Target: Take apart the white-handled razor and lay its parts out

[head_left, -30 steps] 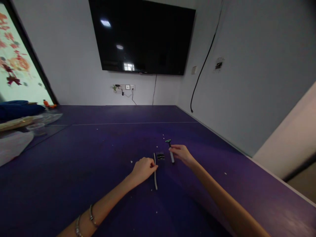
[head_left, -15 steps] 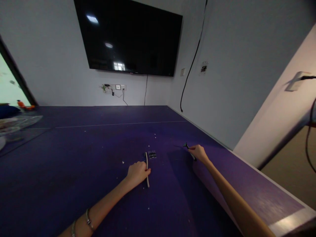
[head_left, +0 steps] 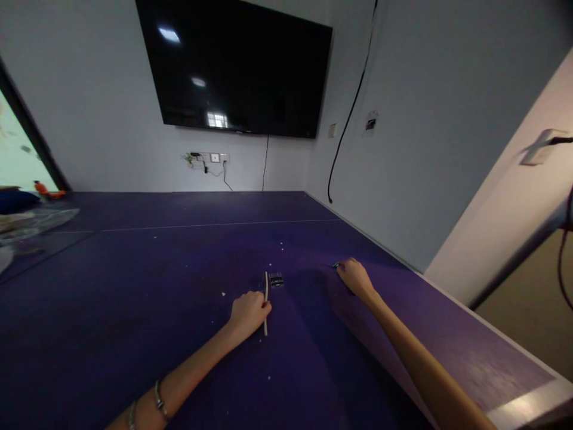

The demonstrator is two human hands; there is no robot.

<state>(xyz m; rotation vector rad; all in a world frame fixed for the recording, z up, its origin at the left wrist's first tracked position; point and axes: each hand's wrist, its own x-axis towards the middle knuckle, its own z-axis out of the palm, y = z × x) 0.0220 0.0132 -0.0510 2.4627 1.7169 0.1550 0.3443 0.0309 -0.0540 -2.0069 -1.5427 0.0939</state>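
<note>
My left hand (head_left: 250, 313) is closed around a thin off-white strip (head_left: 265, 325), whose two ends stick out above and below the fingers. Just beyond the strip's upper end lies a small dark item in clear packaging (head_left: 276, 280). Off to the right, my right hand (head_left: 354, 278) is closed, low over the purple tabletop. From its fingertips pokes the small greenish-black head of a razor (head_left: 335, 264). The razor's handle is hidden by that hand.
White crumbs (head_left: 223, 294) are scattered on the purple table (head_left: 134, 334). Clear plastic wrapping (head_left: 49, 220) and an orange object (head_left: 47, 191) sit at the far left. A black cable (head_left: 342, 134) hangs by the right wall; a television (head_left: 242, 71) hangs behind.
My right hand has turned and shifted slightly left, now covering the razor's handle, which showed before. My left hand has hardly moved, with the strip tilted a little differently.
</note>
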